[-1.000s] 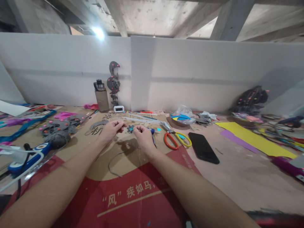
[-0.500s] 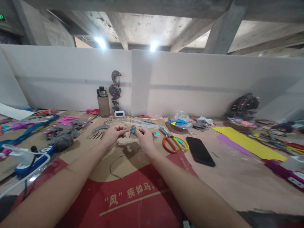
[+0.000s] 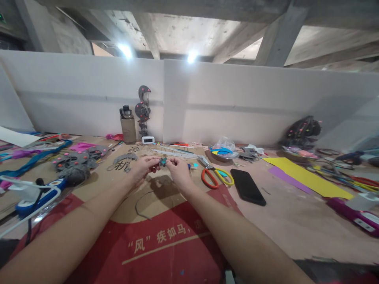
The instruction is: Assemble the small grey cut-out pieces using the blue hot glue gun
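Between my two hands is a small grey flower-shaped piece with a teal centre (image 3: pixel 163 161). My left hand (image 3: pixel 147 166) pinches it from the left side, fingertips together. From the other side my right hand (image 3: pixel 177 170) grips it between thumb and forefinger. A thin dark grey cord (image 3: pixel 138 207) lies in a curve on the cardboard (image 3: pixel 124 211) below my hands. Right of my right hand lie scissors (image 3: pixel 211 177) with one red-orange and one yellow handle.
A black phone (image 3: pixel 248 187) lies right of the scissors. Yellow paper (image 3: pixel 308 177) is further right. A bottle (image 3: pixel 128 128) stands at the back by the white panel. Power strips (image 3: pixel 38 197) and grey pieces with pink dots (image 3: pixel 78 159) are on the left.
My left fingers have come in from the left and now touch the flower-shaped piece, which my right hand was holding. The view has shifted slightly.
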`<state>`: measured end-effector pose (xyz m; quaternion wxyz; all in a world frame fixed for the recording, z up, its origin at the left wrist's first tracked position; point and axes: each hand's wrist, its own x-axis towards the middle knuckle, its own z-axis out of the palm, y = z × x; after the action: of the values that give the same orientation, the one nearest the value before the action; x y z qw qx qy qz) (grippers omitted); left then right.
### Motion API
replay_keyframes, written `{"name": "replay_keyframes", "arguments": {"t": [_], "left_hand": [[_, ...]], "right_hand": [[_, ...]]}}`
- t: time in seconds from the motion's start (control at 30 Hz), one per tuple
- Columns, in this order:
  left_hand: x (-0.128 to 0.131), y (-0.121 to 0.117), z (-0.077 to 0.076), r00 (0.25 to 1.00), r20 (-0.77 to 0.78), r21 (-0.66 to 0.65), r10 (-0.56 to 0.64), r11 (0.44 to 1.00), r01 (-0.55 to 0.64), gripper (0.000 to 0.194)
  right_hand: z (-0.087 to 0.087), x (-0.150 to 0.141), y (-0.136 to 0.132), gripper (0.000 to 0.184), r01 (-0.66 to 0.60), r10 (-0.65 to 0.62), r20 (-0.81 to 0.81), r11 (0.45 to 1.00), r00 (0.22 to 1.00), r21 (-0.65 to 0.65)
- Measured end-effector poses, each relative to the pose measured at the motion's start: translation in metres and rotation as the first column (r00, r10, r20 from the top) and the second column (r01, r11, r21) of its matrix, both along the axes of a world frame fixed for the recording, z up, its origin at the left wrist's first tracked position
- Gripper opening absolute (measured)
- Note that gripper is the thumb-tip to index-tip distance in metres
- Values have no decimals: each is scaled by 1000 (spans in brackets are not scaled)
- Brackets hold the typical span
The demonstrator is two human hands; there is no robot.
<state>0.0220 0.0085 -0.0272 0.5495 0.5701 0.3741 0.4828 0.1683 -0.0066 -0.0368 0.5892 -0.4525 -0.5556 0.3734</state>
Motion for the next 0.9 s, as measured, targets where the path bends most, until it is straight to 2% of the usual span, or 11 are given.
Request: {"name": "replay_keyframes", "arguments": {"t": [0.4, 0.73, 0.9], "left_hand": [[2, 0, -4, 995, -97, 38, 25, 999, -21, 22], [3, 1, -5, 993, -110, 37, 52, 998, -48, 22], [3, 1, -6, 986, -145, 88, 82, 994, -70, 20]], "right_hand": [[-3, 0, -3, 18, 30, -56, 228, 993, 972, 117], [-3, 0, -4, 16, 67, -113, 297, 985, 948, 160], [-2, 0, -5, 16, 74, -118, 302, 985, 946, 153]]}}
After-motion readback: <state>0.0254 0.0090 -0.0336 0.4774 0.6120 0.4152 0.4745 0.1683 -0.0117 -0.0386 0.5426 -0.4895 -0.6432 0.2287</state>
